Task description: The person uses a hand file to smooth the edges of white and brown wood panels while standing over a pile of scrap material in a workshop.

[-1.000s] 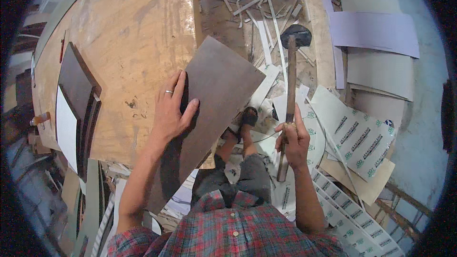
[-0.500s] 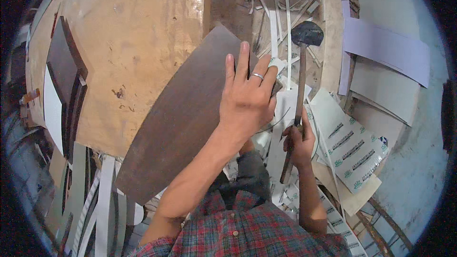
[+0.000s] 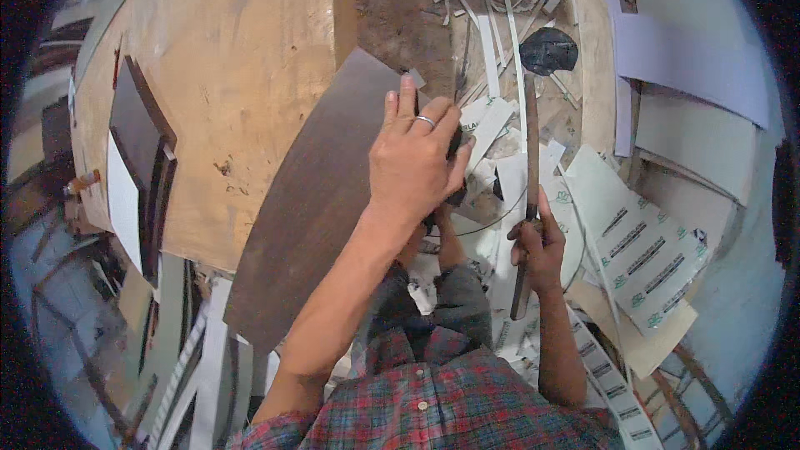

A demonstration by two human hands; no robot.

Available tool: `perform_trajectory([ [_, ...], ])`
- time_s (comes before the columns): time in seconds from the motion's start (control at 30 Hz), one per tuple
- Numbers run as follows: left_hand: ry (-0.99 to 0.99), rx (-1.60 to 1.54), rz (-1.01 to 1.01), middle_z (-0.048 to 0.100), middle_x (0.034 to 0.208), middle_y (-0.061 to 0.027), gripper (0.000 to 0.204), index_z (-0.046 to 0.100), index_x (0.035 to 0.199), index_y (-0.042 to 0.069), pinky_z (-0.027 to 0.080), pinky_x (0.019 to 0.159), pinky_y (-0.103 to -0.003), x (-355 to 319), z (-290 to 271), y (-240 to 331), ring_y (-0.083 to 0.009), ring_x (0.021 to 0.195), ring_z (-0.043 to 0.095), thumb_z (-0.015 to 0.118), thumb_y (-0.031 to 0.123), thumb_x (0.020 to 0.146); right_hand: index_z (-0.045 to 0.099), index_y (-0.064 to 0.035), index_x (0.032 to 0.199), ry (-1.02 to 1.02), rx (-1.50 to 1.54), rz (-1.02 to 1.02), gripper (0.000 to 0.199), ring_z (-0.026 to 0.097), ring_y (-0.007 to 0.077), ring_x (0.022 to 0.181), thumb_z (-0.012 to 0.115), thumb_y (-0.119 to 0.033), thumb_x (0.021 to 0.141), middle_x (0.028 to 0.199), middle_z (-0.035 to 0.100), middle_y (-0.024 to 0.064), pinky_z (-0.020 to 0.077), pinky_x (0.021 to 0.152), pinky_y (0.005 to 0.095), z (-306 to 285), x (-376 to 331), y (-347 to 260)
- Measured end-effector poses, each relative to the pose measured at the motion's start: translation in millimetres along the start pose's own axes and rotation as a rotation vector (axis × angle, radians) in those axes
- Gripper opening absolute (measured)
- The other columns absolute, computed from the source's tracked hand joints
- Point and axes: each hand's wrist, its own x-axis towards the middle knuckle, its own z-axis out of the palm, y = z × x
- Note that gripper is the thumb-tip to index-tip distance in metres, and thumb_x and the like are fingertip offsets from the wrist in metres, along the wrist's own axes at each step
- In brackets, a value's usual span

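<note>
Shifted across the dark panel (image 3: pixel 312 175), which juts past the worktop (image 3: pixel 212 100), our left hand (image 3: pixel 410 158) lies at its right edge, grip unclear, while our right hand (image 3: pixel 542 254) grasps the mallet (image 3: pixel 532 150): seemingly a positioning step, calling next for steadiness.

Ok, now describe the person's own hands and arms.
The left hand wears a plain silver-coloured ring; no ring shows on the right hand. Both are ungloved, and the forearms are bare. The sleeves of the red, grey and blue plaid shirt end near the elbows.
</note>
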Motion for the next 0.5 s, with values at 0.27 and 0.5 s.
perform_trajectory([
  [0.27,-0.054,-0.135,-0.213,0.074,0.112,-0.0125,0.034,0.076,0.111,0.003,0.053,0.098,-0.045,21,-29,8,-0.0395,0.121,0.063,0.067,0.033,0.096,0.036,-0.0082,0.160,0.014,0.072,-0.181,0.067,0.057,0.0090,0.059,0.064,-0.006,0.098,0.084,0.066,0.0035,0.0538,0.056,0.0277,-30,-33,45],
  [0.5,0.126,0.007,-0.319,0.066,0.130,-0.0207,0.049,0.064,0.135,0.002,0.049,0.101,-0.040,-61,-96,-117,-0.0352,0.120,0.062,0.069,0.030,0.096,0.051,-0.0028,0.149,-0.196,-0.543,-0.616,0.061,0.058,0.0138,0.061,0.063,0.000,0.090,0.089,0.063,0.0072,0.0480,0.054,0.0293,-15,-75,20],
])
